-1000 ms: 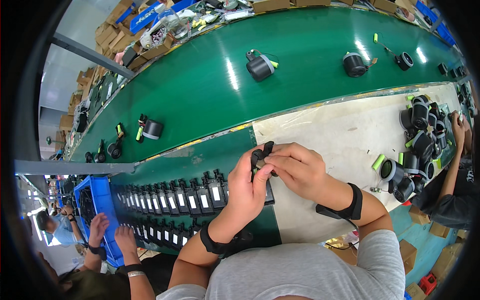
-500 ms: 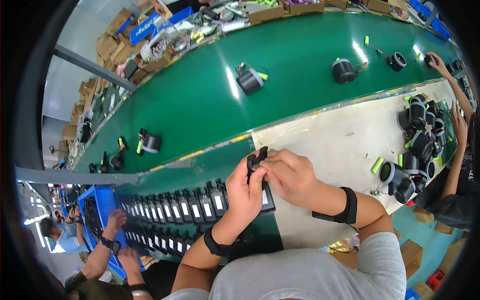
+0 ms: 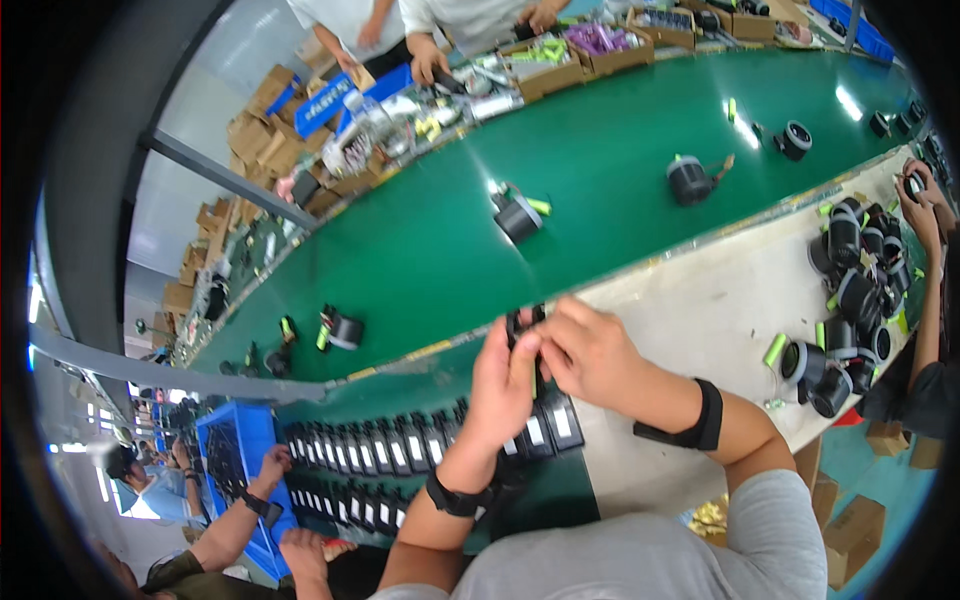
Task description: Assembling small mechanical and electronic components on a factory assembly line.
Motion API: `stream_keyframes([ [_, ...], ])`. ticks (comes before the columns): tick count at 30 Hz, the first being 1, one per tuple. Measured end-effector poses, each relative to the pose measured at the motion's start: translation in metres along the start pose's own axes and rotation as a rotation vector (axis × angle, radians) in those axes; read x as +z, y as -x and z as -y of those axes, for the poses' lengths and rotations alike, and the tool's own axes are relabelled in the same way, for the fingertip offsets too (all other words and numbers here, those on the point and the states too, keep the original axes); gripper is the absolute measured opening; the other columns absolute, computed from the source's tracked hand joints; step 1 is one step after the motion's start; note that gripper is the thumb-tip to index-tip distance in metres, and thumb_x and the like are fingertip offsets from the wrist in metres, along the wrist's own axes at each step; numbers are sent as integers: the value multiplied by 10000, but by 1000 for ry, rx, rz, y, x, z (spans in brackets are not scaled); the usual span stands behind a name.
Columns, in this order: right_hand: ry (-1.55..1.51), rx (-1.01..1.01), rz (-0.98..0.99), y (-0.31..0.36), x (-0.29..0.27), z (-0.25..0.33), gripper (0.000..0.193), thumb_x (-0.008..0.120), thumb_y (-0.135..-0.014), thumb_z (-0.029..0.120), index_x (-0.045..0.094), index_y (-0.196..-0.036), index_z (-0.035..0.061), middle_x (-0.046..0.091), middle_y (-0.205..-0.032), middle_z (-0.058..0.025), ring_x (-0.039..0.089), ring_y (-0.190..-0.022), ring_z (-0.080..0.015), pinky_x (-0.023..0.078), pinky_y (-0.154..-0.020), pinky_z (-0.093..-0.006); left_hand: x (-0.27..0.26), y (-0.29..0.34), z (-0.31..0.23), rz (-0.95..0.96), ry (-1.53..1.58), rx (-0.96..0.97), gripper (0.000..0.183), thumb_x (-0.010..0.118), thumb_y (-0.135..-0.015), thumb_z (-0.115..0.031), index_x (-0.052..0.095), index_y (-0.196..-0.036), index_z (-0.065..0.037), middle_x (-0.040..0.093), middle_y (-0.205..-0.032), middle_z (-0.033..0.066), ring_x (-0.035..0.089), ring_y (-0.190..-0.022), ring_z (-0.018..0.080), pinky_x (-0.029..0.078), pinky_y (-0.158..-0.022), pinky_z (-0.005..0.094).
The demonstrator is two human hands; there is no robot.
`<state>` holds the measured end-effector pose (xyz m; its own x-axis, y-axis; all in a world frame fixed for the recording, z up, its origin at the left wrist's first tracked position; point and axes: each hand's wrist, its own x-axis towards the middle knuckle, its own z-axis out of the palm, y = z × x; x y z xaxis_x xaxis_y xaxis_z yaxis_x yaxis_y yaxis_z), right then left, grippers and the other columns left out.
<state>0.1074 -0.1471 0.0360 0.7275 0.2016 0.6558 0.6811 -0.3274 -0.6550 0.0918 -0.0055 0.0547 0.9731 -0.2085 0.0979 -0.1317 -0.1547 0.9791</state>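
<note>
Both hands meet over the near edge of the green belt, around a small black plastic part (image 3: 524, 320). My left hand (image 3: 502, 385) grips it from below with the thumb on its near side. Pinched fingers of my right hand (image 3: 590, 350) press against its right side; what sits between those fingertips is too small to make out. Below and left of my hands, black rectangular units (image 3: 383, 452) with white labels stand in two rows on a green surface. Part of the upper row is hidden behind my left hand and wrist.
Right of my hands lies a pale board (image 3: 690, 330) with a heap of black cylinders (image 3: 858, 295) and green cells. More cylinders (image 3: 690, 180) are spread on the green belt (image 3: 600, 220). Co-workers' hands are at the blue bin (image 3: 270, 440) on the left, across the belt, and far right.
The whole view has shifted, bringing people across the belt into sight. My hands stay together on the black part. At the right, a co-worker's hand has drawn back from the belt.
</note>
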Motion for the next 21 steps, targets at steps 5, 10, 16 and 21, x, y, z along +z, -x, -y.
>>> stream_keyframes([
  [5, 5, 3, -45, 3, -8, 2, 126, 641, -746, -7, 544, -822, 17, 474, -773, -104, 559, -569, -257, 465, -485, -354, 7, 1, -7, 37, 157, -46, 229, 444, -1009, -146, 480, -1177, 5, 557, -874, 26, 510, -708, 84, 443, -631, 227],
  [10, 3, -1, -113, 2, -5, 2, 147, 645, -731, -61, 598, -829, 38, 514, -746, -64, 559, -522, -190, 450, -442, -306, 6, 1, -12, 32, 91, -49, 237, 458, -1001, -127, 478, -1196, 6, 559, -874, 25, 516, -723, 84, 449, -643, 229],
  [16, 38, -4, -136, 2, -3, 5, 174, 630, -713, -83, 607, -839, 35, 531, -748, -71, 561, -538, -190, 450, -440, -294, 5, 3, -12, 5, 77, -84, 310, 469, -995, -134, 499, -1259, 27, 580, -1179, 69, 527, -1076, 127, 407, -971, 294],
  [21, 26, -23, -158, 0, -4, 7, 175, 619, -708, -97, 602, -832, 25, 541, -750, -77, 562, -542, -191, 451, -439, -294, 8, 6, -7, -61, 123, -57, 293, 505, -979, -118, 537, -1230, 31, 604, -1149, 67, 550, -1037, 124, 431, -945, 286],
])
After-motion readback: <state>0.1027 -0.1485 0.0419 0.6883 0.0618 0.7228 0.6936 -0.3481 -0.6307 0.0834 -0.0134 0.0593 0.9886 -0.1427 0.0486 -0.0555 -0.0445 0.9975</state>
